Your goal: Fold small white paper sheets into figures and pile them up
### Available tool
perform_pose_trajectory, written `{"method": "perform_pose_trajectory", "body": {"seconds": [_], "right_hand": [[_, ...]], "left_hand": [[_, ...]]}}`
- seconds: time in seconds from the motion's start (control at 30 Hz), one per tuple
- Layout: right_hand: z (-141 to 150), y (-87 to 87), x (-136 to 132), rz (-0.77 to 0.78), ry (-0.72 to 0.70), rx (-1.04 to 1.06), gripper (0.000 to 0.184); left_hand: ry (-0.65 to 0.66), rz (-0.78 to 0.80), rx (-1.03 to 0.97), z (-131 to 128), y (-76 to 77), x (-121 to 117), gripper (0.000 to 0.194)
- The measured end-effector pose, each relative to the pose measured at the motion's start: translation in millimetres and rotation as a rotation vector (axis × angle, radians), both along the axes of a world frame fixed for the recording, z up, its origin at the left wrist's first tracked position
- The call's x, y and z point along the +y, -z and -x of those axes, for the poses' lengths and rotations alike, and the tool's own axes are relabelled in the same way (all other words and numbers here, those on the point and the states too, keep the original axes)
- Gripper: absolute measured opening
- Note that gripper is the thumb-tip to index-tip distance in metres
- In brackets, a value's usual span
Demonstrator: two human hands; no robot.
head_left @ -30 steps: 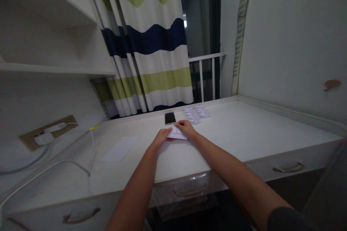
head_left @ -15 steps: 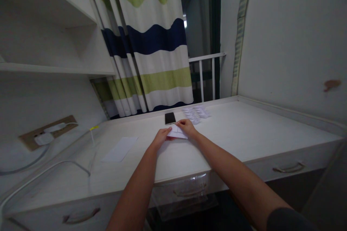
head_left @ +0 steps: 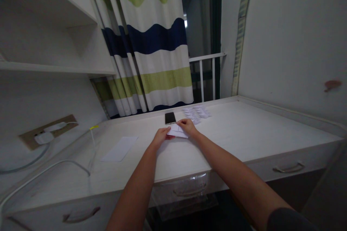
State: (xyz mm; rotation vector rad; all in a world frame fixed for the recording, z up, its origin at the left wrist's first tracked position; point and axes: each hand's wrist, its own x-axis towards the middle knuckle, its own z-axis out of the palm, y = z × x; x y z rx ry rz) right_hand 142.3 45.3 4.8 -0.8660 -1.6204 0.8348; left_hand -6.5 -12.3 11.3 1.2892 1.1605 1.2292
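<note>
A small folded white paper (head_left: 177, 132) lies on the white desk (head_left: 244, 133), held between both my hands. My left hand (head_left: 160, 136) pinches its left edge with the fingers closed. My right hand (head_left: 187, 127) grips its right side, fingers curled over the top. A dark phone (head_left: 170, 118) lies just beyond the paper. A pile of small folded white papers (head_left: 195, 113) sits behind my right hand.
A flat white sheet (head_left: 119, 148) lies on the desk to the left. White cables (head_left: 46, 168) run from a wall socket (head_left: 47, 135) at far left. A striped curtain (head_left: 151, 43) hangs behind the desk, shelves at upper left. Drawer handles line the desk front.
The paper has shifted very slightly upward between my fingers; both hands stay in nearly the same place.
</note>
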Motion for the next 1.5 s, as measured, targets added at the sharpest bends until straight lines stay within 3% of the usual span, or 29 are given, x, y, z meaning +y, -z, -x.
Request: {"method": "perform_pose_trajectory", "body": {"seconds": [0.23,0.4,0.57,0.7,0.9,1.13,1.5], "right_hand": [[2.4,3.6,1.3,0.005,-0.059,-0.017,0.028],[5.5,6.2,-0.7,0.015,-0.116,-0.043,0.026],[5.1,3.9,-5.3,0.018,-0.133,-0.046,0.024],[5.1,1.9,-7.9,0.026,-0.139,-0.036,0.022],[4.7,1.5,-8.4,0.104,-0.157,-0.003,0.027],[-2.0,-6.4,-16.1,0.204,-0.384,0.065,0.032],[-3.2,-8.9,-19.7,0.277,-0.461,0.138,0.035]], "left_hand": [[-0.020,-0.053,0.034,-0.7,-0.9,-1.2,0.034],[0.080,-0.110,0.124,-2.8,-1.5,-4.4,0.045],[0.086,-0.242,0.266,-3.2,-2.7,-4.7,0.023],[0.105,-0.200,0.310,-3.0,-1.0,-4.3,0.022],[0.013,-0.157,0.229,-1.3,-1.0,-3.1,0.024],[-0.205,-0.068,-0.037,6.7,-2.9,0.5,0.034],[-0.246,-0.034,-0.153,9.2,-1.7,3.4,0.028]]}}
